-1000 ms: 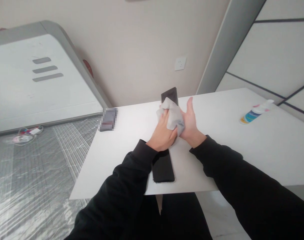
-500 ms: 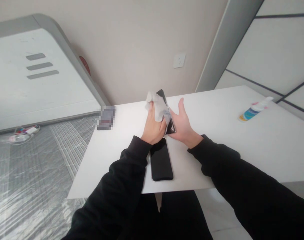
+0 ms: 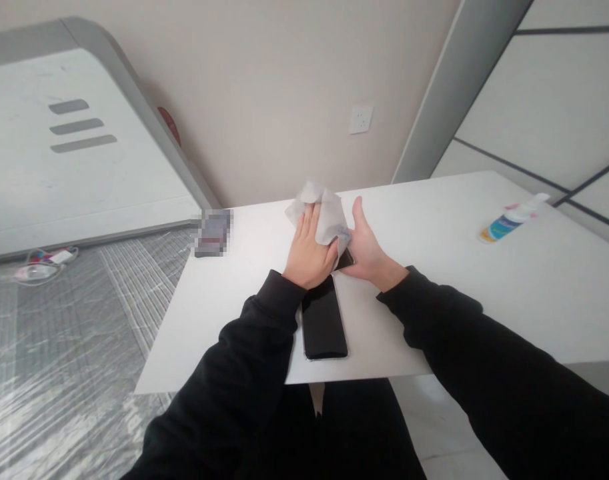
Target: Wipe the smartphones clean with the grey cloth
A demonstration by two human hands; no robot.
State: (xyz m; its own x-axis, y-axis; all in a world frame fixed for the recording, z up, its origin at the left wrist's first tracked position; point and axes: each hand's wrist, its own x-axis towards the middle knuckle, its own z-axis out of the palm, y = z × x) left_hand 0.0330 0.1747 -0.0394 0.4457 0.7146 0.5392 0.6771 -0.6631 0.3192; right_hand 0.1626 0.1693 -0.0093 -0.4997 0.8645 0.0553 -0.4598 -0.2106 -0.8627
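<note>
Left hand: your left hand [image 3: 308, 255] lies flat, fingers spread, pressing a white wipe [image 3: 324, 212] down onto a dark phone [image 3: 345, 258]; nothing is pinched, the palm does the holding.
Right hand: your right hand [image 3: 367, 247] cups that phone from the far side of the wipe, thumb up beside the cloth, fingers under or behind the phone; it looks closed on the phone's edge.
Wiped phone: almost wholly hidden between your two hands, only a dark corner shows just below the wipe.
Wipe: crumpled, draped over your left fingers and bunched up past the fingertips.
Second phone: a black phone [image 3: 324, 325] lies flat on the white table [image 3: 434, 220], screen up, just behind your left wrist, touching neither hand.
Bottle: a small bottle [image 3: 511, 220] lies on its side well off to the right of your right hand.
Blurred item: a small dark object [image 3: 213, 233] sits at the table's far left corner, off to the left of your left hand.
</note>
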